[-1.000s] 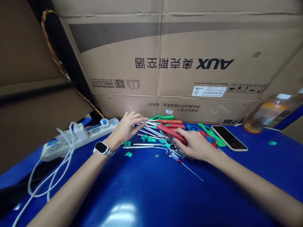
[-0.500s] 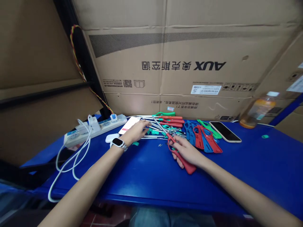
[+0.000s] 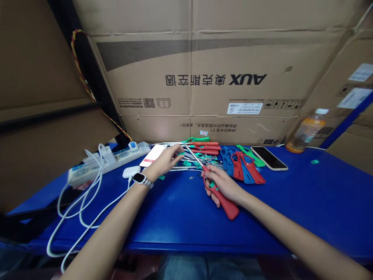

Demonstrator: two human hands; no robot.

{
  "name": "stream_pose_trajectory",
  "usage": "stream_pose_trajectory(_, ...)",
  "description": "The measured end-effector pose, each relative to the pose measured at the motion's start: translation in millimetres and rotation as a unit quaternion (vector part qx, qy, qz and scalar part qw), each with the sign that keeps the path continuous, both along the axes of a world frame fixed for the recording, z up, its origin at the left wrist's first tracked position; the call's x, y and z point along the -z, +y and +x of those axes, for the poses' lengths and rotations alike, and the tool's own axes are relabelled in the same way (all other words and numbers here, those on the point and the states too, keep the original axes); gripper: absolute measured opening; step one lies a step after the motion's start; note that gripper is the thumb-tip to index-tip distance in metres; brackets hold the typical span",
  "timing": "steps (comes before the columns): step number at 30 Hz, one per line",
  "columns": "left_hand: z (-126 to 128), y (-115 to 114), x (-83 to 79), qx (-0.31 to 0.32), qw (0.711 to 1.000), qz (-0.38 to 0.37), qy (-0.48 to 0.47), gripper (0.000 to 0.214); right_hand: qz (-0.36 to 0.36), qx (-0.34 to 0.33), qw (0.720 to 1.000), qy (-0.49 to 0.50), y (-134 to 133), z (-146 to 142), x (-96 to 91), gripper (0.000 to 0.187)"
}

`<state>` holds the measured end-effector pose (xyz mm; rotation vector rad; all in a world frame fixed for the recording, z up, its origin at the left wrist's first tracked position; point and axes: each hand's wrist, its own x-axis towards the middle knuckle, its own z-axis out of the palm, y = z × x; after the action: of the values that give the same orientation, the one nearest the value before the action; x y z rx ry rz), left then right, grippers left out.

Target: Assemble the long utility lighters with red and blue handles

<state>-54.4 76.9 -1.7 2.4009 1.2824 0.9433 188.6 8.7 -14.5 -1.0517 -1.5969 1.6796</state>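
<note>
My right hand (image 3: 223, 184) is wrapped around the red handle of a long-nosed lighter (image 3: 229, 206). Its metal tube points up and left toward the pile, and a bit of green shows at its trigger opening. Over the left part of the pile, my left hand (image 3: 167, 158) has thumb and fingers curled about a small green plastic piece (image 3: 181, 154), partly hidden by the fingers. Beneath and beyond lie several metal rods and green parts (image 3: 189, 163). Red-handled lighters (image 3: 208, 147) and a green-handled one (image 3: 201, 139) lie behind them.
Blue, red and green handle shells (image 3: 243, 167) lie right of the pile, beside a phone (image 3: 269, 158) and a bottle (image 3: 305, 130). At left are a power strip (image 3: 124, 154), white cables (image 3: 84, 210), a white case (image 3: 131, 171) and a white card (image 3: 153, 154). Cardboard (image 3: 175, 58) stands behind.
The view has shifted slightly right. My left fingers have curled in around the green piece. My right hand still grips the lighter, its handle end turned a little lower.
</note>
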Motion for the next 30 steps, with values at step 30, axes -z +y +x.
stream_pose_trajectory(30, 37.2, -21.1, 5.7, 0.087, 0.837, -0.197, -0.503, 0.033, 0.090, -0.020, 0.991, -0.093, -14.2, 3.9, -6.8, 0.036)
